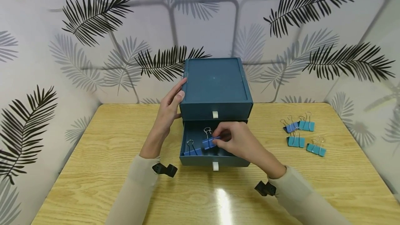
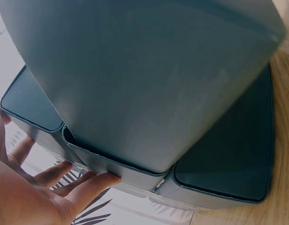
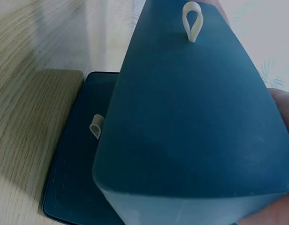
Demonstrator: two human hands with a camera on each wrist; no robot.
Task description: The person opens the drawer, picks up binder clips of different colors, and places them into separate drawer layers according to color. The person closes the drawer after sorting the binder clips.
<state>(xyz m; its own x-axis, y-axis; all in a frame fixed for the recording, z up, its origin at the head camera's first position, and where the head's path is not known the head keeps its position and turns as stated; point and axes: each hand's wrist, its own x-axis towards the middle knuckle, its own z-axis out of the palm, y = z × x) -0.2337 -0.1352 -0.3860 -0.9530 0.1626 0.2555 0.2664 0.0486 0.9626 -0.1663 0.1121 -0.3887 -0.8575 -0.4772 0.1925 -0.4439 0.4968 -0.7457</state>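
A dark blue drawer box (image 1: 215, 81) stands on the table with its middle drawer (image 1: 200, 161) pulled out. Against the box's left side rests my left hand (image 1: 167, 110), fingers extended; the left wrist view also shows the fingers (image 2: 95, 187) along that side. Over the open drawer, my right hand (image 1: 239, 138) pinches a blue binder clip (image 1: 207, 143) between thumb and fingertips. Another blue binder clip (image 1: 193, 152) lies at the drawer's left front. In the right wrist view the drawer's front (image 3: 191, 117) hides most of the right hand and the clip.
Several blue and teal binder clips (image 1: 296, 141) lie in a group on the wooden table (image 1: 118, 183), right of the box. White loop pulls (image 1: 215, 114) mark the drawer fronts. Behind the table rises a leaf-patterned backdrop (image 1: 206, 16).
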